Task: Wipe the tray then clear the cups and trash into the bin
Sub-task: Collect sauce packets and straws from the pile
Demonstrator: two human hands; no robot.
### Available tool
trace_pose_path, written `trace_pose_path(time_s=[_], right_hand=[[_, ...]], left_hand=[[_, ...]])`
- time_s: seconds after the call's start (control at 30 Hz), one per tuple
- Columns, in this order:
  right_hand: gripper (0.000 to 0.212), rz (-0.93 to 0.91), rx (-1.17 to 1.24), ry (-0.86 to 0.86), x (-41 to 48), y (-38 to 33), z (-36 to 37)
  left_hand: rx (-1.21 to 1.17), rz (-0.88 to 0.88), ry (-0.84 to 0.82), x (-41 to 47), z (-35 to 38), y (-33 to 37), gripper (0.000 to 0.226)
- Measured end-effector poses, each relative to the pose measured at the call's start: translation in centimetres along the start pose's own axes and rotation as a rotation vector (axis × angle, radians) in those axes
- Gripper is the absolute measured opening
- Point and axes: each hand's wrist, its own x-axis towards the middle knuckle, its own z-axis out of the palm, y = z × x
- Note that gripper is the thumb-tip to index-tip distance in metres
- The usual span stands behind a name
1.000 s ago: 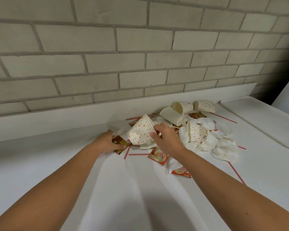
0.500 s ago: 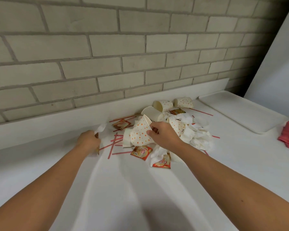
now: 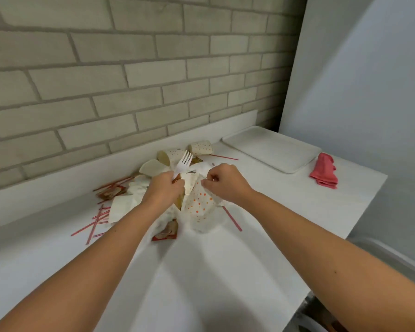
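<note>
Head view: a grip on either side

The left hand [image 3: 163,188] grips a white fork [image 3: 183,161]; the right hand [image 3: 225,183] pinches the rim of a dotted cup [image 3: 199,204] over napkins [image 3: 122,207], sachets [image 3: 110,194] and straws [image 3: 94,224] on the surface [image 3: 201,283]. Two cups [image 3: 200,147] lie behind; the tray [image 3: 271,149] sits far right, a cloth [image 3: 324,173] beside it.
</note>
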Motion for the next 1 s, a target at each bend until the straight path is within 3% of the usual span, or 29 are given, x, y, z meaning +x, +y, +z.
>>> trace_pose_path(time_s=[0.13, 0.3, 0.53, 0.7, 0.8, 1.0], right_hand=[[0.028, 0.094, -0.073, 0.012, -2.0, 4.6, -4.7], [0.041, 0.229, -0.160, -0.026, -5.2, 11.1, -10.3], [0.040, 0.418, -0.266, -0.091, -10.9, 21.1, -16.1], [0.038, 0.556, -0.284, -0.150, -14.7, 28.1, -17.1], [0.025, 0.633, -0.311, -0.195, -17.0, 32.4, -16.2], [0.027, 0.661, -0.285, -0.208, -21.1, 39.5, -12.8]], left_hand=[[-0.042, 0.068, -0.081, -1.3, 5.8, 6.4, 0.035], [-0.085, 0.145, -0.226, -3.8, 13.0, 13.5, 0.030], [-0.151, 0.248, -0.442, -8.5, 23.0, 21.2, 0.020], [-0.142, 0.259, -0.580, -11.8, 29.8, 23.2, 0.022], [-0.051, 0.259, -0.626, -12.7, 34.3, 22.4, 0.028], [0.098, 0.093, -0.655, -14.0, 39.7, 20.3, 0.024]])
